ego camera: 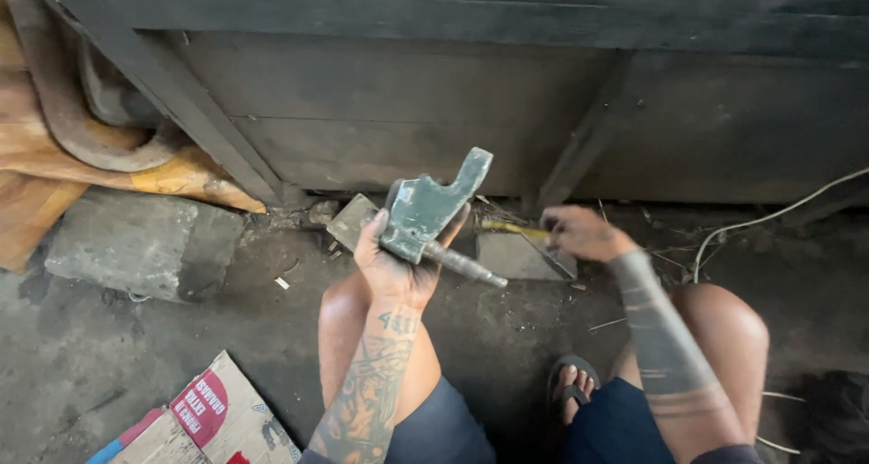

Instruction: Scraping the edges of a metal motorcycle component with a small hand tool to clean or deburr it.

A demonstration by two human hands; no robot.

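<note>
My left hand (394, 265) grips a grey-green metal bracket (433, 203) with a notched upper arm and a round steel shaft (463, 265) sticking out to the lower right. It is held up above my left knee. My right hand (579, 232) reaches forward and closes on a thin yellow-handled tool (509, 228) that points left over a flat stone slab (516, 257) on the ground. The tool's tip is hidden behind the bracket.
A dark wooden wall (507, 111) with slanted braces stands ahead. A concrete block (136, 242) lies at the left, with brown sacking (36, 170) behind it. Flattened cardboard (204, 419) lies bottom left. A white cable (769, 218) runs along the ground at right. My sandalled foot (572, 387) rests below.
</note>
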